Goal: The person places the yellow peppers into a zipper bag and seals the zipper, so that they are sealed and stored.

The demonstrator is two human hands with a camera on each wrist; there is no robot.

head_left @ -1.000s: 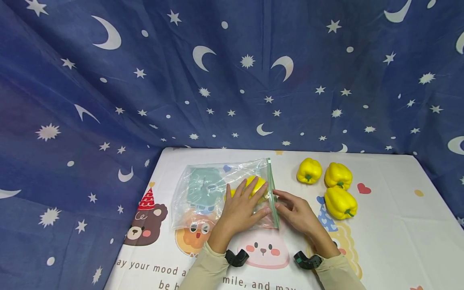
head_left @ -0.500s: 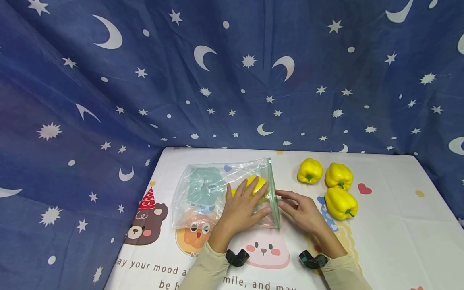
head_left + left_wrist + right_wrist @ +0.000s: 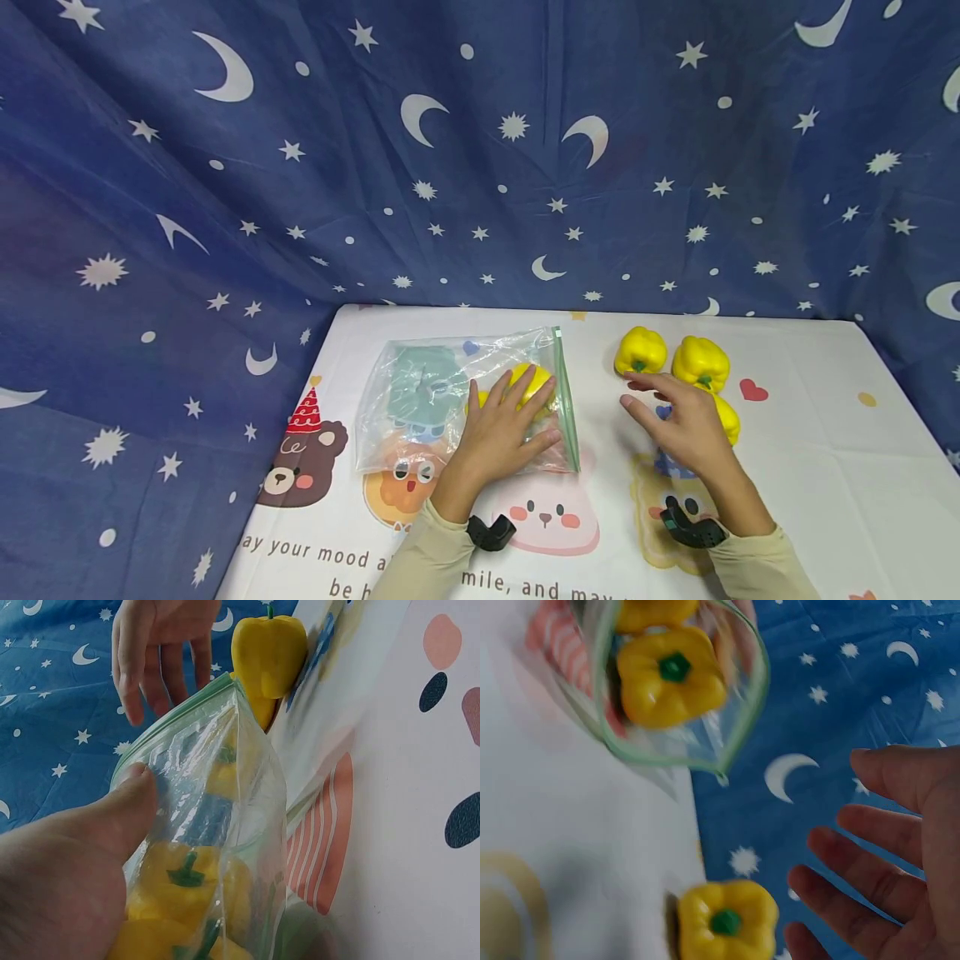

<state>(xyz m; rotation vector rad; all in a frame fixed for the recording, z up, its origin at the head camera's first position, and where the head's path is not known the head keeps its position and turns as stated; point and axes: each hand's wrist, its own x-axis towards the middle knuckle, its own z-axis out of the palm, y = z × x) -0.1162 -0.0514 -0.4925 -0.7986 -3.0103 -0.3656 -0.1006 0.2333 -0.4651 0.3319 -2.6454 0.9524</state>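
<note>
A clear zip bag with a green zip edge lies on the table. Two yellow bell peppers are inside, one with its green stem facing the mouth, which gapes in the right wrist view. My left hand rests on the bag over them with fingers spread; its thumb lies along the plastic. To the right, my right hand is in the air with relaxed, parted fingers, holding nothing. Near it are three loose yellow bell peppers: one by the fingertips, one behind, one partly hidden by the hand.
A white cloth printed with cartoon animals and lettering covers the table. Behind it and to the left hangs a dark blue curtain with moons and stars. Each wrist wears a black camera mount.
My right hand has left the bag's zip edge and moved right, up to the loose peppers, covering part of the nearest. My left hand and the bag stay in place.
</note>
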